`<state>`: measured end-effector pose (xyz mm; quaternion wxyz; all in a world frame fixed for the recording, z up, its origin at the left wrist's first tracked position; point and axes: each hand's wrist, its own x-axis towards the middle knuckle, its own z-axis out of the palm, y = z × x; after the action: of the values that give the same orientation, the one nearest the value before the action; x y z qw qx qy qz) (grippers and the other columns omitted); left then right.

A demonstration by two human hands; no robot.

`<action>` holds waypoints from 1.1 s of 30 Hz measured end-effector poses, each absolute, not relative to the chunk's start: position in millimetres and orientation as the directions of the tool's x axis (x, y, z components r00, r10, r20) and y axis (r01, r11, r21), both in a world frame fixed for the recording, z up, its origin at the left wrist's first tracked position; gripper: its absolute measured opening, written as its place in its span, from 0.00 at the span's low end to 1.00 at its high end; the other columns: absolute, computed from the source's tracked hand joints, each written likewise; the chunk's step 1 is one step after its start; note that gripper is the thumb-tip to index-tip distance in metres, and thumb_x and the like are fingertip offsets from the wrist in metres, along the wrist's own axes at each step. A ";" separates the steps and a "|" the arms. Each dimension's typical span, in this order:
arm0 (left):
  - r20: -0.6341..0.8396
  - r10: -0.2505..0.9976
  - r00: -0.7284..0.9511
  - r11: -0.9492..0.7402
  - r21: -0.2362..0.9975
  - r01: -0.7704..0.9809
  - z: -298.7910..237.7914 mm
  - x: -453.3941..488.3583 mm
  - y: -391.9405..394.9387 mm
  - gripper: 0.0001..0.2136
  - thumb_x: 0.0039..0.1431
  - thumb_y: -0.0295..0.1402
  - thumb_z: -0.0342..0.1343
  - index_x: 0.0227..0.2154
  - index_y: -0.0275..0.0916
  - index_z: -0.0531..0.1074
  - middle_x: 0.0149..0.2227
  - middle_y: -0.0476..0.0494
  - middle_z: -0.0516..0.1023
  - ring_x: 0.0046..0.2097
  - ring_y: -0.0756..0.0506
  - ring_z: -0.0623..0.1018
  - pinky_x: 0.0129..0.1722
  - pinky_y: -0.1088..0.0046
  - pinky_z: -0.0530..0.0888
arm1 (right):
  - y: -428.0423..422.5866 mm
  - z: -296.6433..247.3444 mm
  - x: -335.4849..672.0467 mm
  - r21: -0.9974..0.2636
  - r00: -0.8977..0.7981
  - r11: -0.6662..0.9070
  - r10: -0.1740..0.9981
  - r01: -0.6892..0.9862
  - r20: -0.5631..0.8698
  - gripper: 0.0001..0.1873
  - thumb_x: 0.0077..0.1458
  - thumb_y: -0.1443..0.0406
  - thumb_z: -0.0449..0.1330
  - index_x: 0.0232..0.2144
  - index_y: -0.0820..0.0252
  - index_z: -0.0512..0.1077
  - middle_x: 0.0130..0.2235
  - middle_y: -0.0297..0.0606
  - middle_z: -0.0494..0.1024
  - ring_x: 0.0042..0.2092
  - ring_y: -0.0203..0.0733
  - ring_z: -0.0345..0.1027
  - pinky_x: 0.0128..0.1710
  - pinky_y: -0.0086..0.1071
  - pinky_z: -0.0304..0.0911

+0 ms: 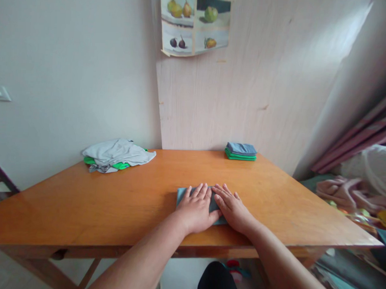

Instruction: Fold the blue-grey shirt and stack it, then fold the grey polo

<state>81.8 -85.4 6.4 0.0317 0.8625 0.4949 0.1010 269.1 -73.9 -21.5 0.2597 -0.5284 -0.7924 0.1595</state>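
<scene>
A folded blue-grey cloth (215, 204) lies flat near the front edge of the table. My left hand (198, 208) rests palm down on it, fingers stretched out. Flat on the cloth's right part is my right hand (230, 207), its fingers also extended and the fingertips close to those of the left. Much of the cloth is hidden under both hands. At the back right sits a neat stack of folded cloths (241, 151), blue-grey above green. A loose heap of grey and green cloth (119, 154) lies at the back left.
The wooden table (158, 190) stands against the wall, with a drawer knob (58, 254) at its front left. A sheet of fruit pictures (195, 24) hangs above. Bedding (348, 193) and a purple curtain (362, 132) are to the right. My knee (218, 284) is below the table edge.
</scene>
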 end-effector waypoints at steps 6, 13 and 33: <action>0.074 0.863 0.500 -0.504 0.193 0.842 15.4 79.8 -83.7 0.42 0.65 0.61 0.36 0.71 0.35 0.50 0.73 0.34 0.46 0.74 0.36 0.46 0.70 0.46 0.45 | -70.8 -22.0 271.9 -0.732 -0.188 0.362 0.931 0.577 0.312 0.32 0.68 0.47 0.43 0.63 0.54 0.68 0.67 0.43 0.64 0.71 0.49 0.50 0.69 0.56 0.42; 0.258 0.844 0.471 -0.530 0.255 0.809 27.9 43.2 -76.6 0.31 0.71 0.50 0.39 0.67 0.34 0.60 0.70 0.32 0.58 0.72 0.38 0.56 0.69 0.56 0.55 | -90.0 -17.9 295.1 -0.891 0.109 0.288 0.933 0.350 0.344 0.31 0.62 0.42 0.51 0.52 0.56 0.78 0.57 0.43 0.78 0.63 0.53 0.66 0.66 0.49 0.57; 0.500 0.761 0.413 -0.601 0.305 0.739 29.6 7.3 -95.0 0.11 0.67 0.34 0.50 0.43 0.43 0.78 0.45 0.43 0.81 0.49 0.43 0.78 0.53 0.66 0.72 | -148.5 -0.2 235.1 -0.392 -0.327 0.603 0.750 0.695 0.574 0.17 0.66 0.60 0.52 0.50 0.51 0.77 0.52 0.39 0.81 0.59 0.49 0.70 0.67 0.50 0.54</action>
<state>7.3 -95.0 29.6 0.0182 0.8403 0.4462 0.3072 235.1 -148.5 -0.2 0.3732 -0.4439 -0.8138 0.0374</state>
